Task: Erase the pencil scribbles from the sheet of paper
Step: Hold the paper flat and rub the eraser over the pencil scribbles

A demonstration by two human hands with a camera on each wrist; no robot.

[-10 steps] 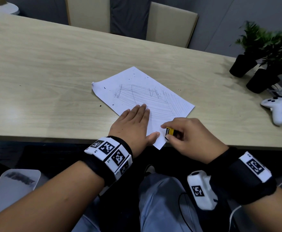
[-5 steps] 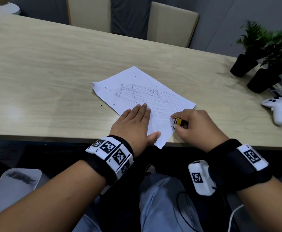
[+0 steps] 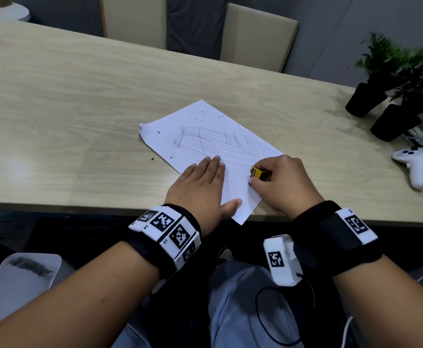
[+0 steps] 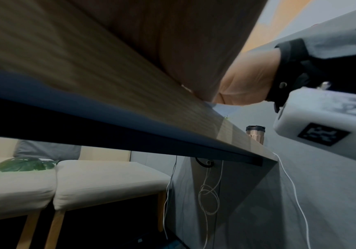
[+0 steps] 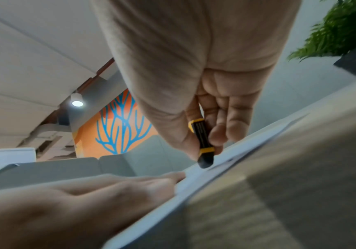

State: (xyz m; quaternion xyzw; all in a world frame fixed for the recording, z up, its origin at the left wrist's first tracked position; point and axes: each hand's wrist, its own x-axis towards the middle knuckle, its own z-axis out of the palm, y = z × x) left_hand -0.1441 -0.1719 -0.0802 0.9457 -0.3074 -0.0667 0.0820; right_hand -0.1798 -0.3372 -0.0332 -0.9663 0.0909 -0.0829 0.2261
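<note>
A white sheet of paper (image 3: 205, 136) lies skewed on the wooden table (image 3: 80, 96), its near corner hanging over the front edge. Grey pencil scribbles (image 3: 220, 146) cover its middle. My left hand (image 3: 203, 187) lies flat on the sheet's near part with straight fingers, pressing it down. My right hand (image 3: 283, 182) pinches a black eraser in a yellow-and-black sleeve (image 3: 255, 172) (image 5: 202, 139). The eraser's dark tip (image 5: 204, 163) touches the paper at the right side of the scribbles. The left wrist view shows only the table's edge and my right wrist (image 4: 249, 79).
Dark eraser crumbs (image 3: 159, 132) are scattered over the sheet and the table. Two potted plants (image 3: 391, 79) and a white game controller (image 3: 416, 164) sit at the right. Two beige chairs (image 3: 255, 36) stand behind the table. A white tablet-like object (image 3: 17, 280) lies low left.
My right hand has carried the eraser away from the sheet's near corner, forward and rightward onto the scribbled area. The left hand has stayed flat on the paper.
</note>
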